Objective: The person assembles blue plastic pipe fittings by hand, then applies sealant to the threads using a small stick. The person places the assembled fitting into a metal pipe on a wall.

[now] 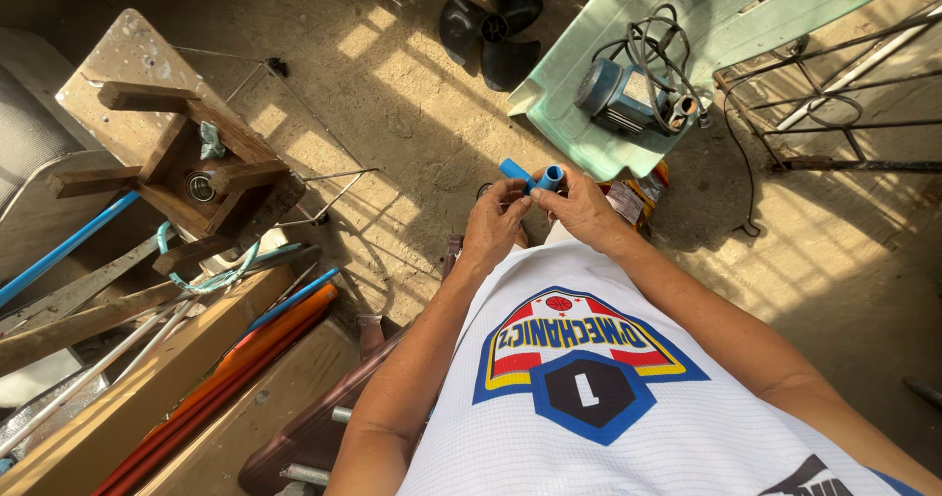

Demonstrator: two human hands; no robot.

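Note:
A short blue plastic pipe fitting (530, 175), bent like an elbow, is held up in front of my chest over the dirt floor. My left hand (494, 224) pinches its left end with the fingertips. My right hand (586, 208) grips the right end, where the open round mouth of the fitting shows. Both forearms reach forward from a white jersey with a coloured emblem.
A pale green plastic board (731, 25) ahead carries a blue electric pump (616, 94) with a coiled cable. A black fan blade (491, 27) lies beyond. An overturned wooden stool (177, 153), planks, and blue and orange pipes (245, 344) lie left. A metal frame (844, 94) stands right.

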